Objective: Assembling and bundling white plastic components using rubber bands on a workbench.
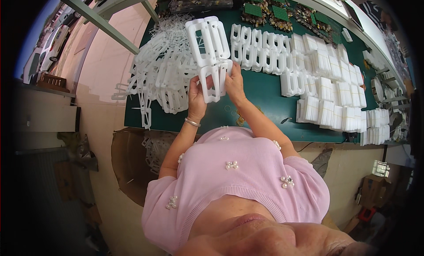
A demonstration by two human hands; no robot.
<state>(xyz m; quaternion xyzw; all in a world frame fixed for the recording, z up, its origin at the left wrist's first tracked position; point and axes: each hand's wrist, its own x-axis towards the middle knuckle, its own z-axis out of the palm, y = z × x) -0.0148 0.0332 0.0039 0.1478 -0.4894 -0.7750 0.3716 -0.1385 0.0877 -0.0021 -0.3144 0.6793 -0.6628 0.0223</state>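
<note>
Left hand: The person's left hand (197, 99) grips the lower left side of a group of white plastic frames (210, 61); a silvery bracelet (192, 122) circles the wrist.
Right hand: The right hand (235, 85) grasps the same group from its lower right side.
Held frames: Raised in front of the chest, over the green table (269, 108), with long openings; an upper section stands above a shorter lower one.
Left of the hands: A tangled heap of loose white frames (165, 85), spilling over the table's edge.
Right of the hands: Rows of white frames (265, 52) set side by side, then banded stacks (324, 61) packed close together.
Near table edge: Yellowish rubber bands (240, 120) and a small dark object (286, 120), too small to identify.
Far side: Green squares (280, 13) on heaps of small mixed parts.
Below: A brown carton (126, 158) containing white pieces.
</note>
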